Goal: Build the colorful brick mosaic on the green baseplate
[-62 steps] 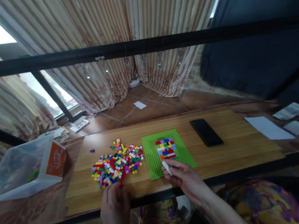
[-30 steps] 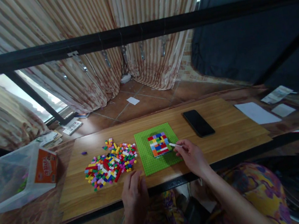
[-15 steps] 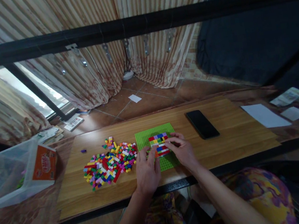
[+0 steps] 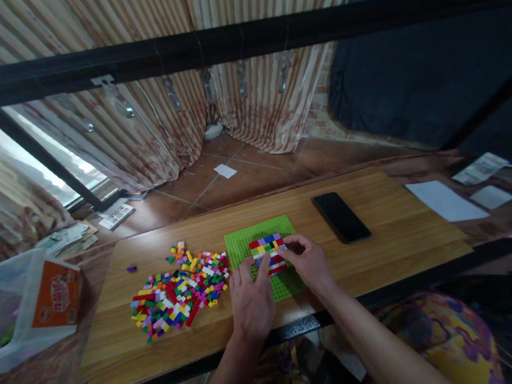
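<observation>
My feed has the brick block (image 4: 268,248) on the green baseplate (image 4: 237,243). I see the left hand (image 4: 252,300) touching it from the baseplate's left, the right hand (image 4: 312,264) from its right; whether the fingers grasp it, I can't tell. Loose bricks (image 4: 182,293) lie left of the baseplate, a black phone (image 4: 340,216) right.
</observation>
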Demonstrator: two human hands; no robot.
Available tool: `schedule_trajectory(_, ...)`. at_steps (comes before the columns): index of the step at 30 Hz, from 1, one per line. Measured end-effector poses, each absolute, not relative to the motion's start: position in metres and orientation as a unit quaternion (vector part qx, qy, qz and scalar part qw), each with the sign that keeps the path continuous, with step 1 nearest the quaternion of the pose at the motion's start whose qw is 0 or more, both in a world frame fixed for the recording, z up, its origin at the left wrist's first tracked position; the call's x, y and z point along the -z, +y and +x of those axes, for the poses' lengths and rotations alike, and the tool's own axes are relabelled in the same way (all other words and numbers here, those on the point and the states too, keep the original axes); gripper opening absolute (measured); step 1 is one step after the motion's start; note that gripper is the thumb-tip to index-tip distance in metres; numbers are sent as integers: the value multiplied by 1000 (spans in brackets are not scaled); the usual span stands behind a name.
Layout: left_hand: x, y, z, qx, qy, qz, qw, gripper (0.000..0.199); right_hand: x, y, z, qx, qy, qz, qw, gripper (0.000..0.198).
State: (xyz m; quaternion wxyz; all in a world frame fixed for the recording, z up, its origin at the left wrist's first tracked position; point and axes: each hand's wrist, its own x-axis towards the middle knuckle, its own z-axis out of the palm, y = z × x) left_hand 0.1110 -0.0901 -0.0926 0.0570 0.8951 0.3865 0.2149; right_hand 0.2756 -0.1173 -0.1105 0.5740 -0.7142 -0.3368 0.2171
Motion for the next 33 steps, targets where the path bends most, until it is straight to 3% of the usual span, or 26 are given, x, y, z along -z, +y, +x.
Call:
schedule_trajectory(17, 88, -98, 120, -131, 385, 913, -38, 45, 101, -110, 278, -321, -286, -679, 595, 35)
schedule_trajectory(24, 88, -106, 117, -160, 405, 900, 18, 52, 96, -112, 286, -360, -277, -658, 600, 45)
schedule_trajectory(33, 91, -126, 65, -289, 413, 854, 127, 48, 101, -116, 284, -303, -328, -713, 541, 46)
